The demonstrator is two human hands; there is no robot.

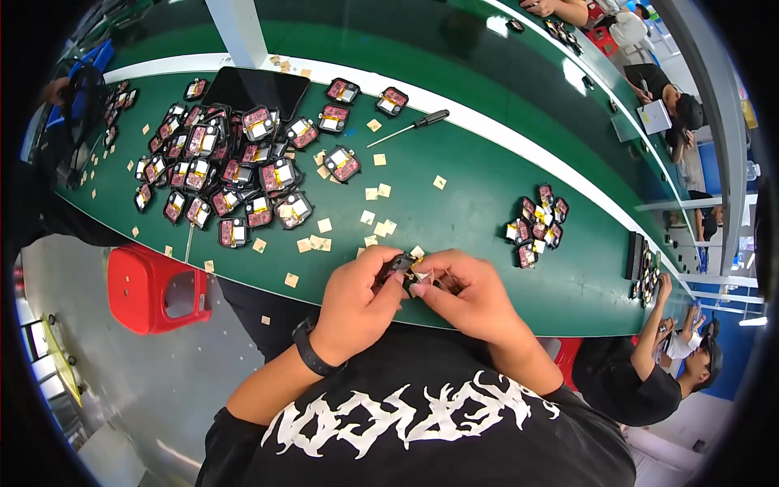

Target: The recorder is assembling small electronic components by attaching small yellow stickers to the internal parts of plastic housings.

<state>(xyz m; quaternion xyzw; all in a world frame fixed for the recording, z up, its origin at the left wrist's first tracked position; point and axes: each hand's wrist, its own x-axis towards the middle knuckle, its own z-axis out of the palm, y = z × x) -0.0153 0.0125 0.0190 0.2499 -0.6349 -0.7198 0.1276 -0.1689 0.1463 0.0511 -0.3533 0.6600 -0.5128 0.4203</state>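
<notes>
Black shirt [422, 410]; black device [396, 265] between left hand [355, 302] and right hand [473, 299]

The held casing [396, 265] looks plastic, the tabletop [462, 203] smooth.

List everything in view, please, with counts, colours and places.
Long green table: one, green, centre.
Squarish black-cased devices with pink boards: dozens, black and pink, heaped left, clustered right.
Small square beige pieces: many, beige, mostly on table.
Thin screwdriver with black handle: one, black and silver, right of heap.
Flat black rectangular panel: one, black, behind heap.
Red plastic stool: at least one, red, left floor.
People: several, mostly dark-clothed, right.
Black wristband: one, black, left wrist.
Left hand, right hand: two, bare, holding device, lower centre.
</notes>
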